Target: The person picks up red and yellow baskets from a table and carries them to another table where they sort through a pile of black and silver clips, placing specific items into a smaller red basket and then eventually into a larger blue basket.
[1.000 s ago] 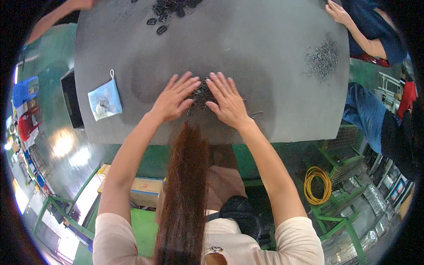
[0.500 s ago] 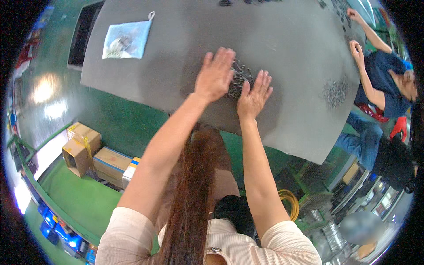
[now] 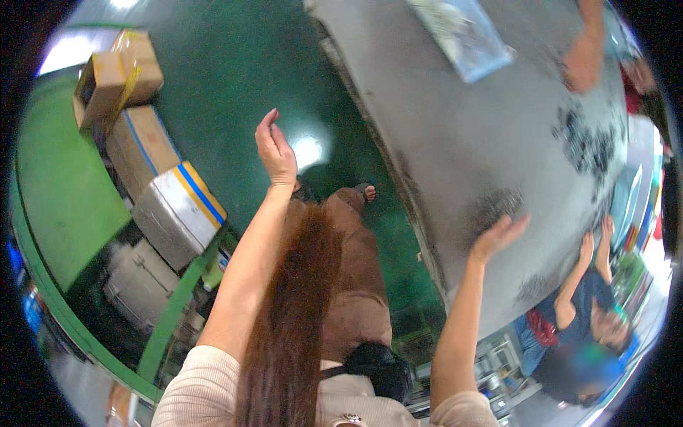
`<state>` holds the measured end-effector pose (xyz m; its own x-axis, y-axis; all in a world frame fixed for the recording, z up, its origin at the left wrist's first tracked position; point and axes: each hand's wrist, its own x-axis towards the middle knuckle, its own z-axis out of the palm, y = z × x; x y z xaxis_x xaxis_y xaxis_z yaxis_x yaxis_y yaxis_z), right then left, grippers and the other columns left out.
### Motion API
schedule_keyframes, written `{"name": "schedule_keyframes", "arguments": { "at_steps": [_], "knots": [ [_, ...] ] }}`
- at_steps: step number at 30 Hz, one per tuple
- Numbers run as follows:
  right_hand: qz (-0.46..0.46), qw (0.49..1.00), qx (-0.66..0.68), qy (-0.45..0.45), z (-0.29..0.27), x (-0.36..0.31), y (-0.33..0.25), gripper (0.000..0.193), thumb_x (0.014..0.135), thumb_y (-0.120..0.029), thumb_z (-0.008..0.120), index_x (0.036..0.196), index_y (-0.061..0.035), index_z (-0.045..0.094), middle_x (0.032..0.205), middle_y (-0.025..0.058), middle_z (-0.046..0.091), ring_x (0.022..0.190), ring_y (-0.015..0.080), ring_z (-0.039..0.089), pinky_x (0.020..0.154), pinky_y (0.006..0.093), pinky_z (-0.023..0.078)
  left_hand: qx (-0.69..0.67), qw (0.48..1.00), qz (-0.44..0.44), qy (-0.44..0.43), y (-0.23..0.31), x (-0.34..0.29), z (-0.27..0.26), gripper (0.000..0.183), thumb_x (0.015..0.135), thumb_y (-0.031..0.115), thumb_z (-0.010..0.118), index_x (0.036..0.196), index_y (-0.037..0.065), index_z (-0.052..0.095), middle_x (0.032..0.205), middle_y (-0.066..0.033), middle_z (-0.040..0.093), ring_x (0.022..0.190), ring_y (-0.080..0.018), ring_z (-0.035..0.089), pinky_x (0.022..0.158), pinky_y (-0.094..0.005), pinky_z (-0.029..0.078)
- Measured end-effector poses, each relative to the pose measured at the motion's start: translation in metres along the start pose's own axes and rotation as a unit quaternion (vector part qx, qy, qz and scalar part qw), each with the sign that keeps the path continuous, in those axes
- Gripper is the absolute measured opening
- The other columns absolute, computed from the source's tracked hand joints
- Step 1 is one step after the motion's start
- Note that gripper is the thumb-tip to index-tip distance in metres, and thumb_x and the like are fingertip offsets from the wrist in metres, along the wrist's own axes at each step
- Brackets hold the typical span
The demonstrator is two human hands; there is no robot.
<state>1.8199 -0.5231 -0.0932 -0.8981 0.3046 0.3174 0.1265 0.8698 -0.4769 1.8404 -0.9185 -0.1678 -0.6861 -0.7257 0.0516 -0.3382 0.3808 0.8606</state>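
My left hand (image 3: pixel 276 151) is held out over the green floor, away from the table, with its fingers loosely stretched and slightly bent. Nothing shows in it. On the right, my right hand (image 3: pixel 498 238) hovers at or just over the grey tabletop (image 3: pixel 441 128), fingers extended and somewhat blurred. Directly beyond its fingertips lies a pile of small dark thin pieces (image 3: pixel 496 204), too fine to name. Whether the right hand touches the pile, I cannot tell.
A blue clear pouch (image 3: pixel 466 43) lies at the table's far end. Black pieces (image 3: pixel 587 142) are scattered on the far side, near another person's hand (image 3: pixel 583 64). A second co-worker (image 3: pixel 594 306) sits at right. Cardboard boxes (image 3: pixel 142 142) and a white box (image 3: pixel 181 210) stand left.
The view has turned left, so the table now sits at the right. My left hand has left the table beside the pile and is over the floor; my right stays near the pile.
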Motion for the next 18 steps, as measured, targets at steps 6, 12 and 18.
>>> {"name": "schedule_keyframes", "arguments": {
  "at_steps": [6,12,18],
  "knots": [
    [-0.003,0.999,0.022,-0.032,-0.011,-0.001,0.002,0.048,0.092,-0.027,0.026,0.131,0.0013,0.020,0.133,0.0184,0.028,0.123,0.0262,0.027,0.103,0.0386,0.017,0.016,0.968,-0.211,-0.135,-0.162,-0.032,0.051,0.024,0.085,0.018,0.040,0.098,0.004,0.056,0.089,-0.0148,0.060,0.084,-0.0276,0.057,0.076,-0.0343,0.043],
    [0.016,0.999,0.014,-0.024,-0.018,0.005,-0.023,0.052,0.090,-0.030,0.024,0.132,0.0005,0.018,0.135,0.0161,0.023,0.124,0.0267,0.027,0.105,0.0390,0.017,-0.266,0.840,-0.434,-0.187,-0.218,-0.033,0.202,0.043,0.088,0.037,0.033,0.111,0.005,0.051,0.107,-0.0110,0.056,0.100,-0.0241,0.052,0.079,-0.0383,0.041],
    [0.002,0.979,-0.199,-0.042,-0.020,-0.003,-0.027,0.053,0.091,-0.039,0.024,0.132,-0.0074,0.022,0.134,0.0113,0.028,0.123,0.0248,0.028,0.103,0.0396,0.020,-0.537,0.684,-0.472,-0.144,-0.233,-0.016,0.275,0.058,0.088,0.051,0.023,0.121,0.007,0.042,0.124,-0.0099,0.043,0.114,-0.0217,0.039,0.095,-0.0416,0.027]
  ]
}}
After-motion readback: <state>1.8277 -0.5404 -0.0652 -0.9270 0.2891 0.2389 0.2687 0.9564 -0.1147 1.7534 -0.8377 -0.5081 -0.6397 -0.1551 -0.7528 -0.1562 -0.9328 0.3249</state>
